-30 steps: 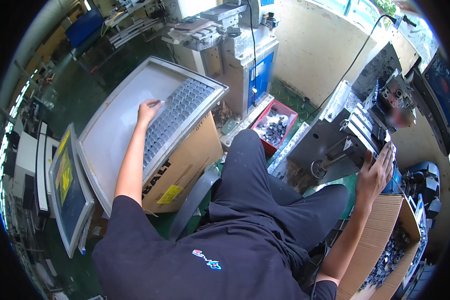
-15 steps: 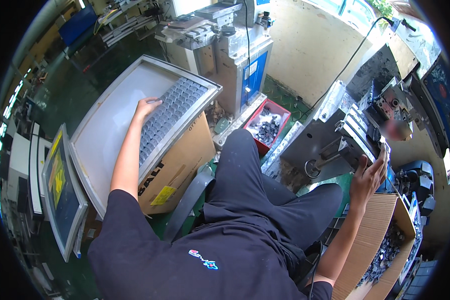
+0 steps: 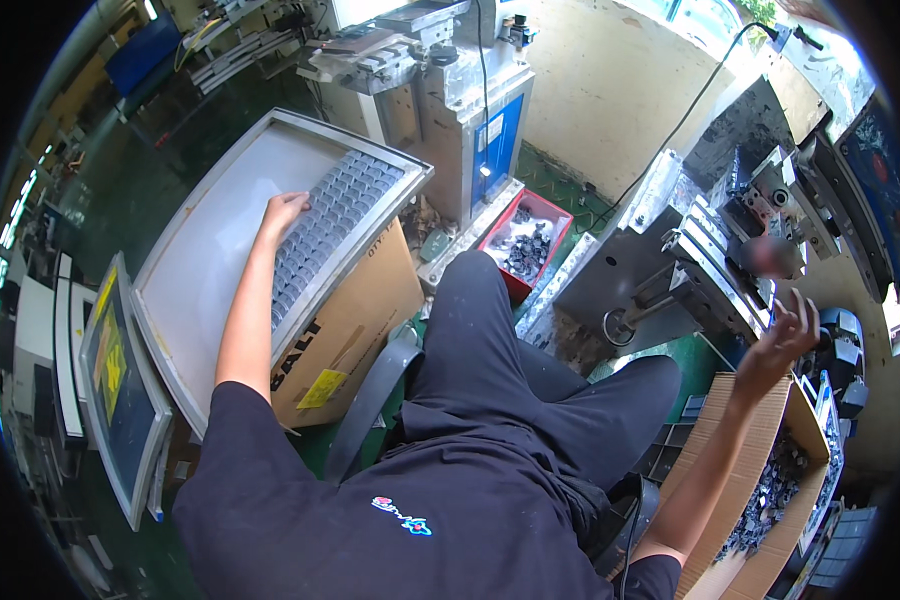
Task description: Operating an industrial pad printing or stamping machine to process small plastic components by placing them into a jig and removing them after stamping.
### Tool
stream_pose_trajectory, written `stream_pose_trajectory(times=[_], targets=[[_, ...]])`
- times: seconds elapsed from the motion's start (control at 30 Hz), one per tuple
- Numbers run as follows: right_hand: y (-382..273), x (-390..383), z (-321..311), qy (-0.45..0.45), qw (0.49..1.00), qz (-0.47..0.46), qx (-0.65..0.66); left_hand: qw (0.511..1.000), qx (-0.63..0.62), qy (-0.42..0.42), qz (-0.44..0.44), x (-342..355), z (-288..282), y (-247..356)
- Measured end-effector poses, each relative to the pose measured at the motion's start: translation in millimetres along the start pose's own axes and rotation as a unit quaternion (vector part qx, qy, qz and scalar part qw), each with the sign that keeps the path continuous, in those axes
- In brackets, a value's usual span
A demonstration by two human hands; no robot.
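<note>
Hands far apart: left hand [image 3: 288, 210] over at the tray, thumb and fingers close together like a pinch; right hand [image 3: 782, 335] loose and free, fingers spread and bent a little. Cannot tell about any piece in the left pinch: too small to see. Biggest, a grey machine [image 3: 592, 290], with some of its metal parts near the right fingers. Farther back, another tall machine [image 3: 462, 140], near the tray's far right corner. Next, the big pale tray [image 3: 205, 230], tipped, on top of a brown box [image 3: 375, 285] under its right edge. Just below the right hand, an open cardboard box [image 3: 765, 425], with lots of dark bits [image 3: 770, 495] inside. Past the left knee [image 3: 467, 285], a small red box [image 3: 515, 287], with more dark bits inside. Smallest, the grey pieces [image 3: 335, 230], in neat rows along the tray's long right edge. Left fingertips at the inner side of these rows, touching or just above: cannot tell which.
</note>
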State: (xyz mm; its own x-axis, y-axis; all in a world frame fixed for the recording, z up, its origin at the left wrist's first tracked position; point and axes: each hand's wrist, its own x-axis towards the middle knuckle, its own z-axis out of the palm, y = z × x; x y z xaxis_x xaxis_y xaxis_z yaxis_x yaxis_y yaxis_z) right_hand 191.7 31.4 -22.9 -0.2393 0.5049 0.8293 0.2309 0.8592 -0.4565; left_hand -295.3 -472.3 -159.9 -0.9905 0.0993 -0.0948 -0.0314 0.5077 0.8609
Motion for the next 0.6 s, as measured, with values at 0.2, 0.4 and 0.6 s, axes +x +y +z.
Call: stream_pose_trajectory(times=[0.2,0.4,0.6], targets=[[53.4,80.7,-90.3,0.157,0.979,0.130,-0.023,1.000,0.025,-0.003,-0.011,-12.1,1.3,18.1],[199.2,122.6,-186.3,0.162,0.953,0.251,-0.054,0.997,0.065,0.013,-0.047,-12.5,-1.8,21.6],[375.9,-5.8,-259.2,-0.093,0.817,0.296,-0.486,0.945,0.260,0.179,0.092,8.1,-20.8,-12.9]])
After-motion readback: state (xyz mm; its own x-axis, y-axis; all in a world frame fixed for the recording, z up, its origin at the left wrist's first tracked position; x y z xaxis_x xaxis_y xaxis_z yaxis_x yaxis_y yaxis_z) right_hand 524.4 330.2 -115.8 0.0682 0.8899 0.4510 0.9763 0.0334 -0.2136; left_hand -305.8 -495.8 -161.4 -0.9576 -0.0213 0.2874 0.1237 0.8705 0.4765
